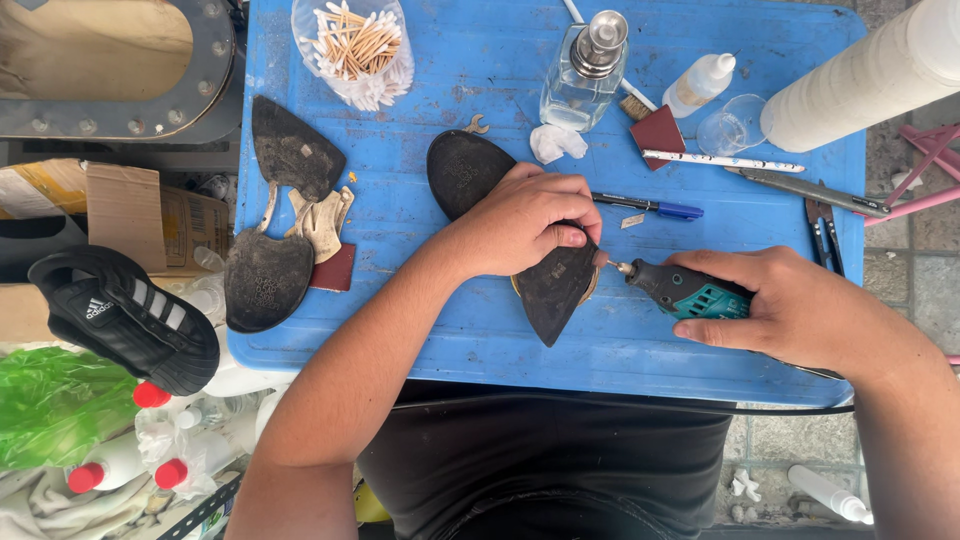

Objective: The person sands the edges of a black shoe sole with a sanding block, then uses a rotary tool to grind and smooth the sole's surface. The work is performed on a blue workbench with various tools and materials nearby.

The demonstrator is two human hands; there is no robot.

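My left hand presses down on a dark shoe sole that lies on the blue table; its pointed toe end sticks out toward me. My right hand grips a teal and black rotary tool, whose small bit touches the sole's right edge just beside my left thumb. A second dark sole with tan inner layers lies at the table's left side.
At the back stand a jar of cotton swabs, a glass spirit lamp, a small white dropper bottle, a clear cup and a white roll. Pens and a blade lie at right. A black shoe sits left.
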